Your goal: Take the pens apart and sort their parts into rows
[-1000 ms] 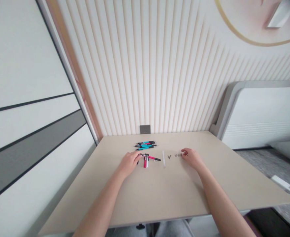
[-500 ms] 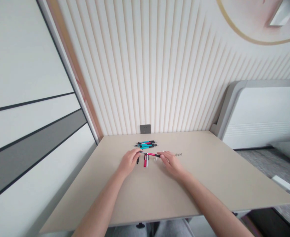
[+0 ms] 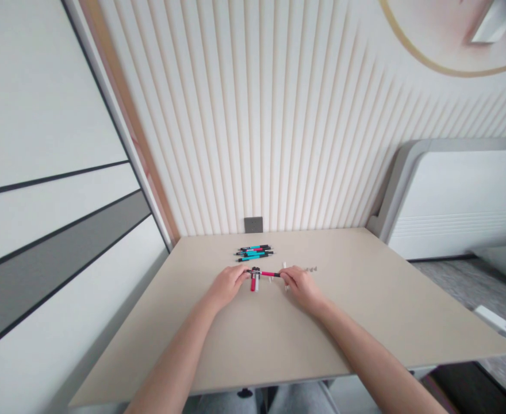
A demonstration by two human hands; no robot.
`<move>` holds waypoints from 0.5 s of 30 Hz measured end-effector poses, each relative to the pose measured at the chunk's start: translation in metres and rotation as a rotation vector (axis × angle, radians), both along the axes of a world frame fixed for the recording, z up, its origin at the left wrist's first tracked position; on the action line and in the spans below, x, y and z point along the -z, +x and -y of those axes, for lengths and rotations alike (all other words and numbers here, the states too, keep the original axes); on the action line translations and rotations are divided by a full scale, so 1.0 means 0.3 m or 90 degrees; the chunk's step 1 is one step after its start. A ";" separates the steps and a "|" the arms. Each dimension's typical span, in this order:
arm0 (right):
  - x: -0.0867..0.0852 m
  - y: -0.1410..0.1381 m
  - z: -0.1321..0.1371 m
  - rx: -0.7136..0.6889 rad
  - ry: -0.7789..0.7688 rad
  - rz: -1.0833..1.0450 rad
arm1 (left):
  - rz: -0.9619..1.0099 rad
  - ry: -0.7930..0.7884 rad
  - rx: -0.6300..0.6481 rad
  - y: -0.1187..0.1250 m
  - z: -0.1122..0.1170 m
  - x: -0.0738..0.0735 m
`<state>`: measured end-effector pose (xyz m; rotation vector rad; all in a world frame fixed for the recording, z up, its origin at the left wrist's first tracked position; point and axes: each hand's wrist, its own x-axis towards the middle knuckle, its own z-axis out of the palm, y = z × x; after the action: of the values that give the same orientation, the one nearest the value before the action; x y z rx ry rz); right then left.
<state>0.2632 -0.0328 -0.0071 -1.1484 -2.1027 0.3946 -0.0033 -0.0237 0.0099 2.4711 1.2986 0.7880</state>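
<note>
A slim pink-and-black pen (image 3: 270, 274) lies crosswise between my two hands, low over the table. My left hand (image 3: 227, 286) is closed on its left, dark end. With thumb and fingers pressed together, my right hand (image 3: 299, 285) pinches the black right end. Just below the pen, next to my left fingers, a pink barrel piece (image 3: 253, 284) and a grey one (image 3: 257, 283) lie side by side, their dark upper ends partly covered by the pen. Small clear pieces (image 3: 271, 279) sit close to my right fingers, some partly hidden by that hand.
Several blue, black and pink pens (image 3: 255, 253) form a pile farther back. Small grey parts (image 3: 312, 269) lie in a row right of my right hand. The beige table (image 3: 365, 322) meets a ribbed wall with a dark socket (image 3: 253, 225).
The pen has moved slightly down toward the loose barrel pieces, its left end now lower. My left hand has shifted a little down, and the black piece beside it is no longer visible.
</note>
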 end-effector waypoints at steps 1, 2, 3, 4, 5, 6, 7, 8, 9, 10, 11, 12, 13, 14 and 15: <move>0.002 0.001 -0.001 0.006 0.007 0.008 | -0.003 -0.006 0.007 0.000 0.001 0.000; 0.004 0.001 -0.003 0.011 0.015 0.016 | -0.008 -0.012 0.015 0.001 0.002 0.000; 0.006 0.002 -0.005 0.016 0.024 0.024 | -0.014 -0.017 0.023 0.001 0.004 -0.001; 0.008 0.003 -0.007 0.022 0.034 0.031 | -0.021 -0.021 0.030 0.002 0.007 -0.002; 0.009 0.004 -0.008 0.028 0.046 0.035 | -0.027 -0.025 0.037 0.003 0.009 -0.003; 0.009 0.006 -0.008 0.032 0.059 0.039 | -0.033 -0.030 0.041 0.003 0.012 -0.005; 0.007 0.007 -0.007 0.033 0.073 0.043 | -0.038 -0.035 0.045 0.003 0.014 -0.006; 0.003 0.008 -0.004 0.031 0.087 0.049 | -0.040 -0.040 0.047 0.003 0.017 -0.007; -0.003 0.010 0.001 0.027 0.102 0.057 | -0.041 -0.046 0.048 0.002 0.019 -0.008; -0.010 0.011 0.007 0.022 0.118 0.067 | -0.041 -0.050 0.050 0.001 0.020 -0.008; -0.018 0.011 0.014 0.016 0.134 0.078 | -0.039 -0.053 0.052 0.000 0.020 -0.008; -0.026 0.011 0.021 0.011 0.150 0.085 | -0.035 -0.050 0.055 -0.001 0.018 -0.007; -0.033 0.009 0.028 0.005 0.162 0.086 | -0.028 -0.042 0.054 -0.003 0.016 -0.006; -0.038 0.006 0.034 -0.001 0.168 0.079 | -0.017 -0.025 0.050 -0.005 0.012 -0.004; -0.041 0.003 0.039 -0.008 0.167 0.062 | -0.003 0.000 0.041 -0.007 0.009 -0.003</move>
<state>0.2640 -0.0445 0.0054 -1.0187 -2.1695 0.0659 -0.0055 -0.0263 0.0108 2.5031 1.2137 0.7669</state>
